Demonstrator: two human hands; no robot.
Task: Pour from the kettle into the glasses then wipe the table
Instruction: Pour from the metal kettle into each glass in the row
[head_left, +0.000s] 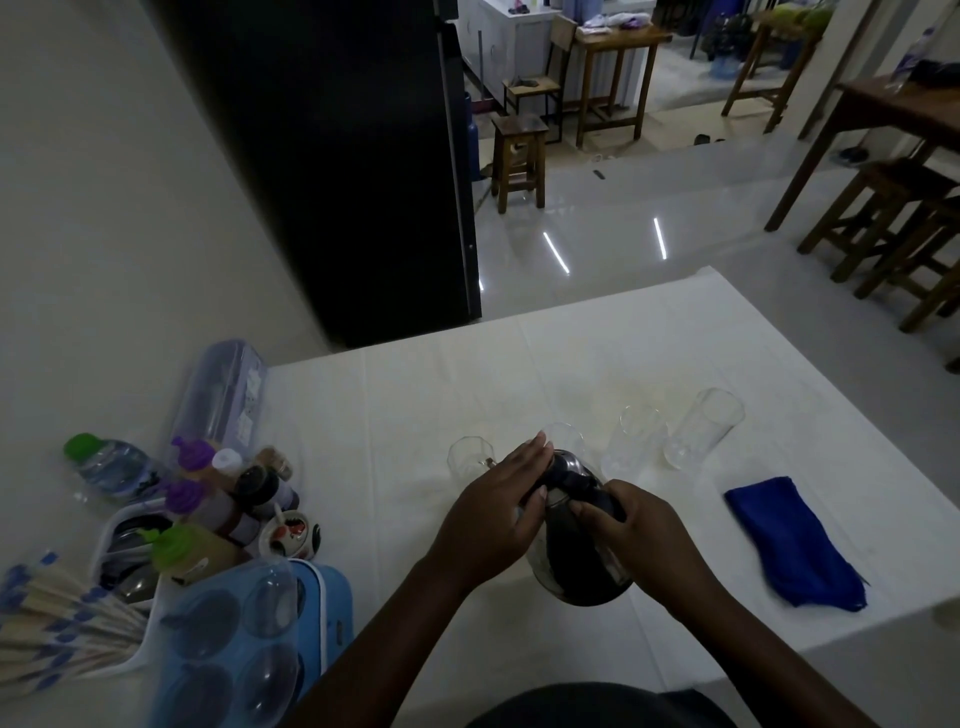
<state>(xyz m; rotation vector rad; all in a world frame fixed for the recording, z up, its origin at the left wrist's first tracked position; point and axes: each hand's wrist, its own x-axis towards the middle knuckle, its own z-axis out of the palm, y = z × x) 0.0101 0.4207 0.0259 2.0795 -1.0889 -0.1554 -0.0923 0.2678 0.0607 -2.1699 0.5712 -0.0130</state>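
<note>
A dark kettle (582, 566) stands on the white table (415, 395) near its front edge. My right hand (628, 530) grips the kettle's black handle. My left hand (498, 514) rests flat over the kettle's lid, fingers together. Several clear glasses stand in a row behind the kettle: one at the left (467, 457), one partly hidden behind my left hand (566, 436), and two at the right (636, 441) (701, 426). A blue cloth (795, 540) lies flat on the table to the right of the kettle.
At the table's left stand a water bottle (109, 465), several sauce bottles (208, 499), a clear lidded case (223, 395), a blue tray with a clear dome lid (244, 639) and wrapped chopsticks (57, 618). A black fridge (337, 156) is behind; wooden stools (519, 156) stand beyond.
</note>
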